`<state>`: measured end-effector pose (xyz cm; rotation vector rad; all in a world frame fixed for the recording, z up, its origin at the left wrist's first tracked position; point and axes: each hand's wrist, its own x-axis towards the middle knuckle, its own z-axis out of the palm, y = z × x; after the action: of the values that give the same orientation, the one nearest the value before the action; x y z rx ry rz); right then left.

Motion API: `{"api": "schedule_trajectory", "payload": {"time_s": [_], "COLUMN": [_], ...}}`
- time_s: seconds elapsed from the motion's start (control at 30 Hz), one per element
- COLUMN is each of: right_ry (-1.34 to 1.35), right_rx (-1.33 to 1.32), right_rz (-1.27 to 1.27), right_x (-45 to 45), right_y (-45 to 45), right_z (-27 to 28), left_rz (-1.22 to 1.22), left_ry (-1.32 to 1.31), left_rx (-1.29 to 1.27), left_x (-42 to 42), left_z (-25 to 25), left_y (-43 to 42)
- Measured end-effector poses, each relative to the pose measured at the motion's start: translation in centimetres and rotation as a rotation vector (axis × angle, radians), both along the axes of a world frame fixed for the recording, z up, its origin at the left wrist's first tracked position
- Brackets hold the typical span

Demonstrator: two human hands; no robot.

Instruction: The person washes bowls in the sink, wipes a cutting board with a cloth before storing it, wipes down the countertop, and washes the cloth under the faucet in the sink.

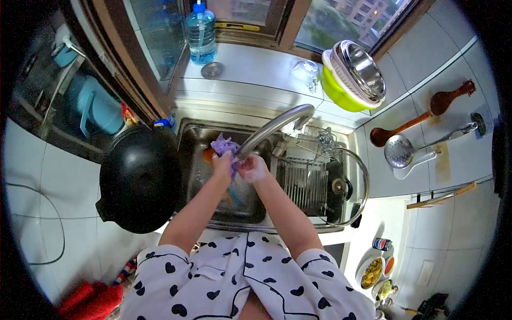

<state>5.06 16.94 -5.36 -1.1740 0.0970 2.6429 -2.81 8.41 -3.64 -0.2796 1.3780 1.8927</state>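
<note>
A purple cloth [226, 145] is bunched in my left hand [222, 165], whose fingers are closed round it over the sink. Close beside it, under the end of the metal faucet [276, 126], is my right hand [253, 169], wet and whitish with suds; its fingers are curled, and what they hold, if anything, is too blurred to tell. Both hands are above the left basin of the steel sink [249, 212]. Something orange and something blue show low in the basin, partly hidden by my left hand and forearm.
A black wok [140, 178] stands left of the sink. Right of the basin is a wire rack [304, 181]. Green and steel bowls [344, 88] and a blue bottle [201, 37] stand on the sill. Ladles [399, 151] hang at right; food dishes [372, 273] sit lower right.
</note>
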Motion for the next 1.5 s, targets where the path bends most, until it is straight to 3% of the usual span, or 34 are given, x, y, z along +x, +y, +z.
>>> {"api": "schedule_trajectory", "payload": {"time_s": [0.03,0.07,0.1,0.23,0.33,0.43,0.53,0.57,0.67,0.7,0.8,0.83,0.93,0.97,1.07,1.13,1.17,1.27,1.37,1.5], "right_ry": [-0.075,-0.150,0.049,0.203,-0.061,-0.110,-0.194,-0.130,-0.141,-0.141,-0.108,-0.100,-0.157,-0.086,0.193,0.306,0.364,0.366,0.225,0.214], "right_rx": [0.068,0.136,-0.045,-0.097,0.222,0.537,0.727,0.760,0.613,0.590,0.399,0.357,0.170,0.180,-0.072,-0.217,-0.291,-0.342,-0.248,-0.232], "right_rz": [0.031,0.062,-0.046,-0.168,-0.066,-0.079,0.223,0.398,0.246,0.216,0.150,0.070,-0.167,-0.297,-0.327,-0.393,-0.426,-0.396,-0.355,-0.381], "right_x": [-1.4,-2.3,-2.5,-5.7,-7.5,-5.4,-1.2,0.1,3.7,4.7,6.6,6.9,8.3,8.9,10.9,11.1,11.1,10.9,10.9,10.8], "right_y": [-0.7,-1.2,-1.2,-2.3,-2.5,-4.0,-3.3,-1.4,-1.3,-0.8,0.7,0.9,1.7,2.7,5.3,7.2,8.0,8.9,8.8,8.4], "right_z": [1.0,1.6,1.8,-0.9,-0.6,1.6,6.5,1.9,6.1,5.6,4.6,4.5,6.7,4.2,2.4,0.7,-0.2,-1.4,-0.6,-0.4], "left_rz": [-0.001,0.016,0.033,-0.003,0.008,0.003,-0.142,-0.212,-0.249,-0.237,-0.380,-0.306,-0.312,-0.317,-0.358,-0.421,-0.424,-0.445,-0.492,-0.553], "left_ry": [0.056,0.065,0.075,0.050,0.047,-0.011,-0.027,-0.023,-0.121,-0.157,-0.056,-0.178,-0.183,-0.127,0.057,0.207,0.147,-0.004,-0.056,0.030], "left_rx": [-0.182,-0.136,-0.089,-0.039,-0.094,-0.118,0.026,0.097,-0.103,0.088,0.112,0.297,0.205,0.132,-0.053,-0.126,-0.140,-0.097,0.021,-0.059], "left_x": [0.1,-0.2,-0.5,-2.2,-1.8,-0.6,0.6,1.0,1.4,1.6,1.5,1.7,-0.6,-1.1,-1.2,0.1,-0.1,-1.0,-0.8,-0.9], "left_z": [2.8,2.4,1.4,-2.5,-1.3,0.9,3.0,3.3,1.8,1.8,3.6,4.8,-1.7,-2.6,-2.6,0.6,-0.8,-4.6,-4.4,-3.4], "left_y": [-0.7,-1.4,-2.2,-4.0,-4.1,-3.4,-2.8,-2.5,1.4,1.8,2.3,2.0,3.1,3.0,1.9,0.7,0.6,0.9,1.0,1.0]}}
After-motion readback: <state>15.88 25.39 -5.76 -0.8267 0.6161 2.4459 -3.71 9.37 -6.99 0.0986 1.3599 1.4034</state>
